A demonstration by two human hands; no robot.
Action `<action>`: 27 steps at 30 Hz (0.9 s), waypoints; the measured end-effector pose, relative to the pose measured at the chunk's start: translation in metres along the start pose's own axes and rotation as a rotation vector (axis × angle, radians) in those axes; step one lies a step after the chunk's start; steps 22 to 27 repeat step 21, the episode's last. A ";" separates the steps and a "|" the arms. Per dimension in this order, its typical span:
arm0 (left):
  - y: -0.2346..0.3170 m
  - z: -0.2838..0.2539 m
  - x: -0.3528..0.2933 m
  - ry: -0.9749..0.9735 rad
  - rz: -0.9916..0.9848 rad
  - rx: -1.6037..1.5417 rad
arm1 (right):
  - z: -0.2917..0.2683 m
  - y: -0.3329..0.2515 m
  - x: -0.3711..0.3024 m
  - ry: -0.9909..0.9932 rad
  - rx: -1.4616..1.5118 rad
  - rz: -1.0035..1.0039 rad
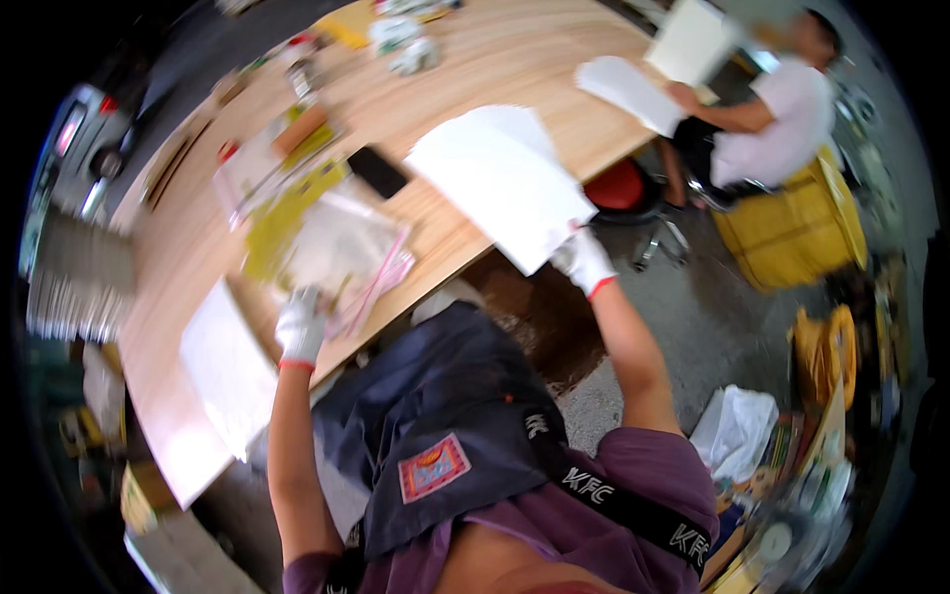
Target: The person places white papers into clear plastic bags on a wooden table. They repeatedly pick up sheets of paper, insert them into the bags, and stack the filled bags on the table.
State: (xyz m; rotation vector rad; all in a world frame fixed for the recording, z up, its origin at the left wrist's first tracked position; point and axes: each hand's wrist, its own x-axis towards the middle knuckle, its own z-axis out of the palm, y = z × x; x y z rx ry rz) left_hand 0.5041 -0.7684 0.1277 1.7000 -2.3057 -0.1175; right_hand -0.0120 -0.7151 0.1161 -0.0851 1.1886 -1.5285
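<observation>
My right hand [584, 261], in a white glove with a red cuff, pinches the near corner of a fanned stack of white sheets [495, 178]. The stack lies on the wooden table [475, 59] and juts past its front edge. My left hand [301, 325], gloved the same way, is at the near side of clear plastic bags [346, 247] with pink edges. Its fingers are blurred, so their grip is unclear. More white sheets [228, 366] lie left of that hand, overhanging the table edge.
A black phone [377, 172] lies between bags and stack. Behind are a brown tape roll [300, 131] and crumpled white gloves [416, 54]. At the right a person [777, 119] sits on a yellow sack [792, 228], a hand by other white sheets [628, 91]. A red stool [618, 188] stands nearby.
</observation>
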 end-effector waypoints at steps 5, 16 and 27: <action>0.010 -0.014 -0.011 0.008 -0.012 -0.142 | -0.011 -0.022 0.031 -0.097 -0.302 -0.171; 0.002 -0.007 -0.018 0.018 -0.087 -0.328 | 0.056 0.016 -0.135 -0.610 -0.464 0.119; 0.014 -0.022 -0.022 0.010 -0.090 -0.344 | 0.041 0.081 -0.137 -0.534 -0.233 0.240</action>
